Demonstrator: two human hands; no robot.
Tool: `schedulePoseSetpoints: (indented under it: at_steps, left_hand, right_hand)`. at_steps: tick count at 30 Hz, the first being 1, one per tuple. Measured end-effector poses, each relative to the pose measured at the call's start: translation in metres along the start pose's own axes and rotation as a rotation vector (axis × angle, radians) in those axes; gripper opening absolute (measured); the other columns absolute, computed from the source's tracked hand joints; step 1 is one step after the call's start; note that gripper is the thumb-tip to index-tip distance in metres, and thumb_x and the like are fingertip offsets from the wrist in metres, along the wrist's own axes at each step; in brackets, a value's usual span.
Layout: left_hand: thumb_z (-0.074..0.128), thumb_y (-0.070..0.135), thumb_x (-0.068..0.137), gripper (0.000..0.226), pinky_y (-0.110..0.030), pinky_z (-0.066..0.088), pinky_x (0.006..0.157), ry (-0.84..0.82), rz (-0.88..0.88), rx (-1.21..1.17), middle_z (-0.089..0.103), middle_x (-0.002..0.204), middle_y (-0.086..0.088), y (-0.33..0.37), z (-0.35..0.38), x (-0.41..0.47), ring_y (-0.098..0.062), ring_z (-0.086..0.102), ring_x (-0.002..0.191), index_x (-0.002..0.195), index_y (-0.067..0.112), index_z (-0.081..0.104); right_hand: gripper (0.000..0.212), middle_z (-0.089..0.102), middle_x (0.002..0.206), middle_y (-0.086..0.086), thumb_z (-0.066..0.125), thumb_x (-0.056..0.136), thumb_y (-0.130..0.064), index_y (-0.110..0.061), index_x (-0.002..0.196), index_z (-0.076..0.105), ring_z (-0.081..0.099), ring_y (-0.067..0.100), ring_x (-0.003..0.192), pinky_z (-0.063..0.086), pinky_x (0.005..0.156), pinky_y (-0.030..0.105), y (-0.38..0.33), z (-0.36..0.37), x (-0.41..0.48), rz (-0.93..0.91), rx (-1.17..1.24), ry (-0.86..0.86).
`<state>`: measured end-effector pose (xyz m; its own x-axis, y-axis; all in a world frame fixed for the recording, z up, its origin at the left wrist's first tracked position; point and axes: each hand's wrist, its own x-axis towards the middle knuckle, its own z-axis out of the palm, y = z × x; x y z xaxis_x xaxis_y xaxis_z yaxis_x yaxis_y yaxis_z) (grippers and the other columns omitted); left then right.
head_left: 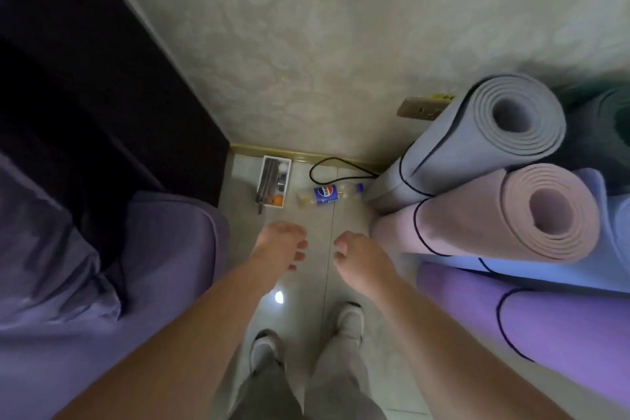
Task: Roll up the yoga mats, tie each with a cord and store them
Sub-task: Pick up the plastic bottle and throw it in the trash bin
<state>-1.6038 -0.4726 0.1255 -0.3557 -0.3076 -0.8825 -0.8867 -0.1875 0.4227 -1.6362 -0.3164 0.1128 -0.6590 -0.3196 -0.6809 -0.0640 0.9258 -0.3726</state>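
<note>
You are standing by the stored mats, and it looks like the storing step is nearly finished. Just to the right of your right hand (361, 256), the grey mat (477, 147) and the pink mat (477, 222) are standing rolled up, close against each other. The blue mat (606, 269) and the purple mat (562, 324) are sitting behind and below them. A thin dark tie (417, 225) is going around the pink one, and the others are showing ties too.

Your right hand is holding nothing; its fingers are hanging loosely curled. Your left hand (279, 244) is doing the same, empty and touching nothing, a little apart from the right one.

A loose cord (327, 167) is lying on the floor ahead of both hands, past the bottle (327, 195). I think the next move is calling for you to bend down and pinch that cord, if another mat is waiting to be tied.
</note>
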Motion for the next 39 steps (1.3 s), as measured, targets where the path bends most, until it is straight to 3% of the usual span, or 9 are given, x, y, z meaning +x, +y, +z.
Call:
schedulePoseSetpoints:
  at_steps: [2,6,9,14,20,25,30,36,39]
  left_hand:
    - [0.055,0.010,0.097,0.009,-0.031,0.047,0.063,0.022,0.040,0.071,0.064,0.092,-0.011,0.003,0.007,0.042,-0.023,0.058,0.073,0.093,0.010,0.063]
    - [0.061,0.018,0.092,0.016,-0.040,0.055,0.089,0.079,0.291,0.395,0.066,0.113,-0.011,-0.009,0.029,0.153,-0.029,0.064,0.097,0.107,0.017,0.066]
    - [0.064,0.015,0.093,0.032,-0.026,0.046,0.087,0.126,0.463,0.624,0.062,0.122,-0.010,-0.018,0.058,0.235,-0.022,0.060,0.104,0.125,0.016,0.060]
    - [0.063,0.029,0.091,0.062,-0.040,0.045,0.098,0.164,0.702,1.150,0.049,0.136,-0.011,-0.026,0.095,0.353,-0.029,0.049,0.123,0.147,0.020,0.038]
    - [0.063,0.045,0.088,0.078,-0.041,0.041,0.096,0.191,0.787,1.447,0.044,0.142,-0.009,-0.036,0.127,0.436,-0.030,0.050,0.123,0.151,0.019,0.025]
    - [0.075,0.039,0.081,0.066,-0.034,0.046,0.088,0.016,0.591,0.894,0.059,0.121,-0.003,-0.032,0.113,0.419,-0.026,0.060,0.112,0.136,0.020,0.044]
    - [0.086,0.019,0.075,0.051,-0.032,0.052,0.085,-0.133,0.351,0.274,0.067,0.097,0.003,-0.027,0.077,0.291,-0.017,0.067,0.091,0.117,0.016,0.057]
    - [0.088,0.019,0.073,0.053,-0.022,0.047,0.069,-0.173,0.318,0.123,0.068,0.098,0.002,-0.002,0.042,0.070,-0.011,0.062,0.079,0.120,0.020,0.062]
    - [0.089,0.025,0.069,0.059,-0.022,0.048,0.069,-0.197,0.314,0.108,0.070,0.103,-0.003,0.014,0.025,-0.044,-0.013,0.063,0.079,0.121,0.019,0.063]
  right_hand:
    - [0.029,0.060,0.120,0.003,0.046,0.097,-0.026,-0.019,0.122,0.058,0.057,0.023,0.103,0.037,0.073,0.025,0.010,0.020,0.041,0.019,-0.006,-0.017]
    - [0.032,0.061,0.122,0.002,0.049,0.096,-0.028,-0.019,0.126,0.058,0.059,0.022,0.112,0.040,0.075,0.026,0.050,0.058,0.130,0.044,-0.033,-0.026]
    - [0.035,0.058,0.125,0.004,0.052,0.096,-0.028,-0.019,0.130,0.056,0.057,0.023,0.116,0.043,0.081,0.025,0.085,0.084,0.197,0.041,-0.064,-0.004]
    - [0.041,0.052,0.131,0.010,0.056,0.094,-0.019,-0.015,0.134,0.052,0.054,0.028,0.117,0.047,0.094,0.034,0.121,0.108,0.304,-0.039,-0.118,0.090]
    - [0.028,0.055,0.125,0.015,0.055,0.090,-0.011,-0.010,0.117,0.060,0.057,0.031,0.108,0.046,0.091,0.032,0.145,0.117,0.384,-0.029,-0.102,0.158]
    - [0.036,0.057,0.130,0.017,0.061,0.093,-0.020,-0.008,0.127,0.058,0.054,0.030,0.120,0.039,0.096,0.027,0.152,0.100,0.361,0.052,0.096,0.139]
    - [0.056,0.063,0.124,0.010,0.068,0.089,-0.042,-0.007,0.131,0.056,0.059,0.027,0.114,0.044,0.093,0.031,0.108,0.062,0.262,0.179,0.559,0.146]
    - [0.095,0.069,0.107,-0.001,0.073,0.052,-0.074,-0.015,0.124,0.056,0.068,0.019,0.099,0.052,0.080,0.036,0.024,-0.029,0.094,0.133,0.894,0.159]
    - [0.081,0.072,0.106,0.006,0.080,0.061,-0.062,-0.011,0.120,0.059,0.071,0.019,0.093,0.053,0.070,0.030,-0.014,-0.084,-0.008,0.104,0.994,0.173]
